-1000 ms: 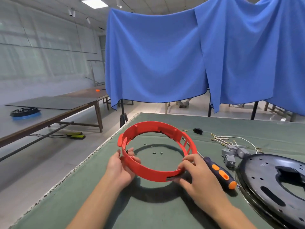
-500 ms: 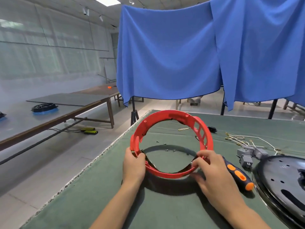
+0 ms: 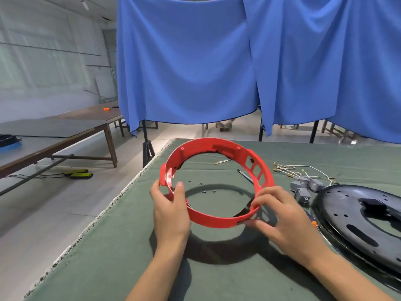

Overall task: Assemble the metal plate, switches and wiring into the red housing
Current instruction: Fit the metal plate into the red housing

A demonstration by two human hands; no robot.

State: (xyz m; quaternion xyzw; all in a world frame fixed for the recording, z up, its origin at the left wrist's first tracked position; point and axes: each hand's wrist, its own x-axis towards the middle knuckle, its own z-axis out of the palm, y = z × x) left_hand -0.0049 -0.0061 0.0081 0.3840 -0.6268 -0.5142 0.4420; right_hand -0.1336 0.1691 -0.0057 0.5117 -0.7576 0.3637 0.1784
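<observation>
No real containers in the shot, closest thing was the red housing (image 3: 217,220) itself, an open ring with nothing fitted inside it; you could see straight through it to a few small screws (image 3: 200,187) lying on the green table cover (image 3: 108,268). The ring was held up off the table and tilted, far edge higher, with rectangular slots cut into its right wall and a small tab sticking out on the left. The left hand (image 3: 169,211) gripped the left rim, thumb hooked inside, and the right hand (image 3: 280,216) pinched the near-right rim with curled fingers. Off to the right the black metal plate (image 3: 358,222) lay flat on the cover, and just behind it sat the grey switches (image 3: 303,187) with their white wiring (image 3: 312,170) trailing back.
</observation>
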